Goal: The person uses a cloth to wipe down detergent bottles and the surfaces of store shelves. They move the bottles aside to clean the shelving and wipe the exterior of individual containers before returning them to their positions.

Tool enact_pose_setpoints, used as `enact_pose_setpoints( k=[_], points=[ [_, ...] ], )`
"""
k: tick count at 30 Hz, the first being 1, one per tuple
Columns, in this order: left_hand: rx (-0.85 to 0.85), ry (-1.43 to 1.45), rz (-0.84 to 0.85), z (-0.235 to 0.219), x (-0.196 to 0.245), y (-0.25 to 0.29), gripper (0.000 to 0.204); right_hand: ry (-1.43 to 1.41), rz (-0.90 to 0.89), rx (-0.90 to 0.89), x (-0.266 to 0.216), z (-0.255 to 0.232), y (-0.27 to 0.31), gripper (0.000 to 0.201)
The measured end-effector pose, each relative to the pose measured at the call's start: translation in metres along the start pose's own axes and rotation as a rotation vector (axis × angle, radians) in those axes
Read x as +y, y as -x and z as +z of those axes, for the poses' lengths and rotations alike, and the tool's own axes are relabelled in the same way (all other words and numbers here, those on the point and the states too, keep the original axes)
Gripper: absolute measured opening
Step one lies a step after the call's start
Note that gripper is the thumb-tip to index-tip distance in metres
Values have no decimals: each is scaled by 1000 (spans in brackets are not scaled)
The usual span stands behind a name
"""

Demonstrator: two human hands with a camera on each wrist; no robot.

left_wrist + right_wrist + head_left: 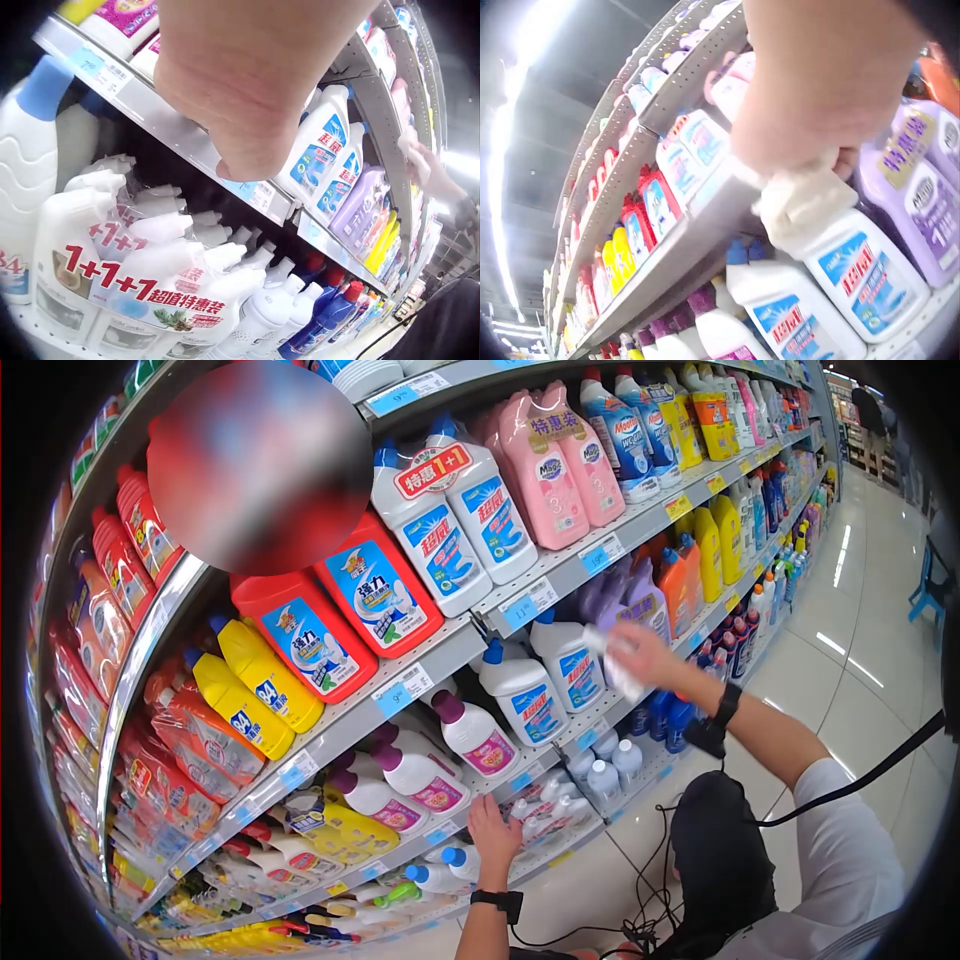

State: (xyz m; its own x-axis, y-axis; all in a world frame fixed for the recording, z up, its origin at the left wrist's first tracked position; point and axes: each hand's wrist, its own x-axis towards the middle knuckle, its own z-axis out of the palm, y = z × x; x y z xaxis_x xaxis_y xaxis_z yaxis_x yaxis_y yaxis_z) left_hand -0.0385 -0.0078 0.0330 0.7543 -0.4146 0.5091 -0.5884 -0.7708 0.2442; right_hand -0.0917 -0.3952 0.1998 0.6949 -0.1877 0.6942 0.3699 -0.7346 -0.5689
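My right hand (640, 657) grips a crumpled white cloth (802, 206), which overlaps the top of a white cleaner bottle (866, 274) in the right wrist view. A matching blue-capped bottle (523, 695) stands beside it on the same shelf, and purple bottles (640, 600) are just behind the hand. Lower down, my left hand (493, 830) rests at a shelf's front edge with nothing held, near white bottles with purple caps (475, 735). In the left wrist view, the left hand (240, 97) covers part of the price rail (169, 116), and most of its fingers are hidden.
Shelves of cleaning bottles fill the left and middle. Red jugs (380, 585) and yellow bottles (265, 675) stand left of the hands. Dark cables (650, 905) lie on the tiled floor (800, 670) by the person's leg. A blue stool (932, 585) stands in the aisle.
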Motion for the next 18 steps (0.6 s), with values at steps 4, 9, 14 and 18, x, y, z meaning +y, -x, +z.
enact_pose_setpoints(
  k=[4, 9, 14, 18],
  points=[
    [44, -27, 9, 8, -3, 0, 55, -185, 48, 415, -47, -67, -71, 18],
    [-36, -26, -55, 9, 0, -4, 50, 128, -125, 223, -57, -53, -109, 18],
    [25, -67, -3, 10, -2, -2, 41, 327, -136, 189, -61, -16, -123, 14],
    [1, -78, -22, 15, 1, 3, 41, 251, -149, 174, -79, 8, -120, 12]
  ],
)
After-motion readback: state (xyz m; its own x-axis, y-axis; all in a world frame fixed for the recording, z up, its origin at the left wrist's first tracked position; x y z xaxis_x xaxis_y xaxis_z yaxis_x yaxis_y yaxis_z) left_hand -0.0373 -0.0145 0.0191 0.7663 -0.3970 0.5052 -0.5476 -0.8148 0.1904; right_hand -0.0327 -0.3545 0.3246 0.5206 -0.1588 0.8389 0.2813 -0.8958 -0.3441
